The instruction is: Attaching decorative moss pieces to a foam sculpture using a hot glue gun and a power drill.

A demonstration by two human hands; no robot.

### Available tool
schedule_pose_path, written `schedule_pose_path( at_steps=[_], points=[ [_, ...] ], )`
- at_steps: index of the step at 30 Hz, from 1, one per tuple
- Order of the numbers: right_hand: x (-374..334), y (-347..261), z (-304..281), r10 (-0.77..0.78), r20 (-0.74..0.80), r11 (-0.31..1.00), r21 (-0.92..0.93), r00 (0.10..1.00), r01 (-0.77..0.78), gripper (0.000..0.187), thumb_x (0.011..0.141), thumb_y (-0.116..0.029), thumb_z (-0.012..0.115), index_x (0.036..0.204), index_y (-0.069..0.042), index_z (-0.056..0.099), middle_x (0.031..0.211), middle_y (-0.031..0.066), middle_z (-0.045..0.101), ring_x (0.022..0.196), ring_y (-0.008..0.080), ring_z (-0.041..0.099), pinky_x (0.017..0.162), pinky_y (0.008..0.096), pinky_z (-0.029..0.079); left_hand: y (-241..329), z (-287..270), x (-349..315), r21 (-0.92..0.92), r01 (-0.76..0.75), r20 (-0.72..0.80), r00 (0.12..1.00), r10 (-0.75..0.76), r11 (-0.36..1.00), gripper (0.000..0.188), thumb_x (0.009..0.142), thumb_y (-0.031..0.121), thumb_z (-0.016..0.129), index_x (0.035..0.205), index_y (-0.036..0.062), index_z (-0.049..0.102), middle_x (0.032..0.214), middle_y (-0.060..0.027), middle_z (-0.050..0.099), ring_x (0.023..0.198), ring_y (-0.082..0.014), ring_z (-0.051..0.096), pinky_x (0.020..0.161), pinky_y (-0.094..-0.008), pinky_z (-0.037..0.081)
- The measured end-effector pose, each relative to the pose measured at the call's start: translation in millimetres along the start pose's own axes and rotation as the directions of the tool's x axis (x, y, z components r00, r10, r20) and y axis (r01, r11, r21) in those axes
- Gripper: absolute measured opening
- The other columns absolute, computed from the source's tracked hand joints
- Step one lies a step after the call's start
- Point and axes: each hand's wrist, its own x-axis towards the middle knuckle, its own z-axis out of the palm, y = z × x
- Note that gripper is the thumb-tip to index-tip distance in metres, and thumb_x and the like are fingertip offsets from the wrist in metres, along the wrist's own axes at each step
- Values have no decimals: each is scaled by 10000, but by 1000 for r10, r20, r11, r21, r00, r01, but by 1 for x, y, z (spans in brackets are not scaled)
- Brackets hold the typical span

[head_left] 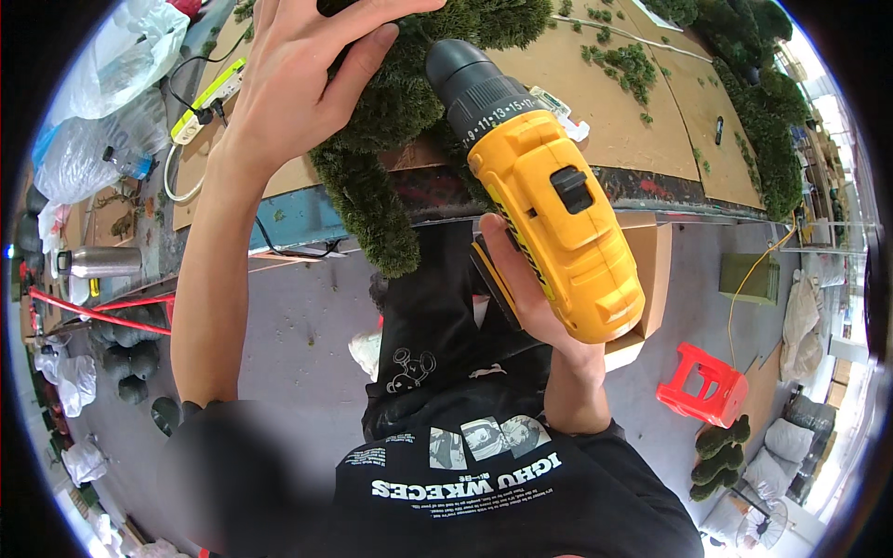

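My right hand (528, 290) is wrapped round the handle of a yellow and black cordless drill (567, 232). The drill's black chuck points up and away, its tip against or close to a dark green artificial foliage piece (377, 200). At the top edge, my left hand (288, 88) is closed on that foliage, thumb and forefinger stretched along it near the chuck. Part of the foliage hangs over the table's near edge. The drill's tip and whatever bit it carries are hidden in the greenery, and some left fingertips lie out of view.
Cardboard (642, 121) covers the table, with loose green sprigs (633, 70) on it. A yellow-green power strip (209, 100) with cables lies at left, near plastic bags (102, 139) and a steel bottle (100, 261). A red stool (702, 386) and an open cardboard box (656, 279) stand below.
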Motion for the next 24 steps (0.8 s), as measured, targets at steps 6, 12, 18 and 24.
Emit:
schedule_pose_path(
  at_steps=[6, 12, 18, 24],
  points=[
    [-1, 0, 0, 15, 27, 999, -30, 1000, -14, 306, 834, -100, 801, 1128, -185, 796, 1090, 26, 761, 995, 227, 728, 856, 356, 565, 5, -3, 1, -23, 46, 39, 998, -45, 999, 337, 904, 38, 652, 1210, 150, 736, 1499, -202, 448, 1426, -441, 374, 1194, -549, 266],
    [7, 2, 5, 111, -14, 959, 262, 994, -104, 224, 883, -104, 794, 1104, -138, 787, 1033, 51, 769, 931, 232, 739, 801, 340, 567, 0, 3, 0, -27, 29, 4, 1000, -29, 999, 338, 915, 21, 646, 1216, 149, 732, 1507, -203, 440, 1435, -440, 365, 1195, -548, 262],
    [19, -7, -1, 309, 81, 807, 505, 948, -306, 179, 886, -125, 798, 1053, -76, 758, 946, 55, 776, 853, 229, 748, 750, 338, 568, 2, 1, -1, -47, 54, 27, 998, -53, 997, 334, 921, 16, 639, 1215, 145, 731, 1510, -207, 437, 1440, -441, 359, 1196, -549, 257],
    [30, -7, 2, 271, 75, 865, 418, 960, -277, 196, 883, -143, 797, 1067, -85, 758, 947, 55, 777, 858, 240, 748, 749, 342, 570, 5, -5, 3, -27, 51, 63, 997, -50, 998, 343, 909, 11, 635, 1212, 139, 731, 1509, -213, 437, 1437, -452, 357, 1199, -558, 253]
  ],
)
